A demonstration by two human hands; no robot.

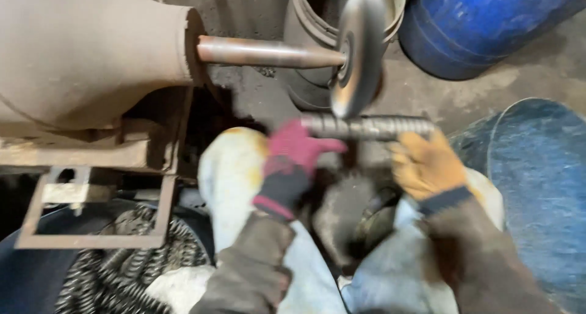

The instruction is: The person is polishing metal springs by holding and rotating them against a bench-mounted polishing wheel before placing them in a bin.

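My left hand [293, 158] in a pink glove and my right hand [427, 164] in a yellow glove each grip one end of a bumpy metal rod [366, 127], just under the round wheel [357, 51]. The rod could jerk or slip, and my soft gloves could catch on the wheel.

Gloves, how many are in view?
2: a red glove on the left hand, gripping the metal rod; a yellow glove on the right hand, holding the rod's other end.
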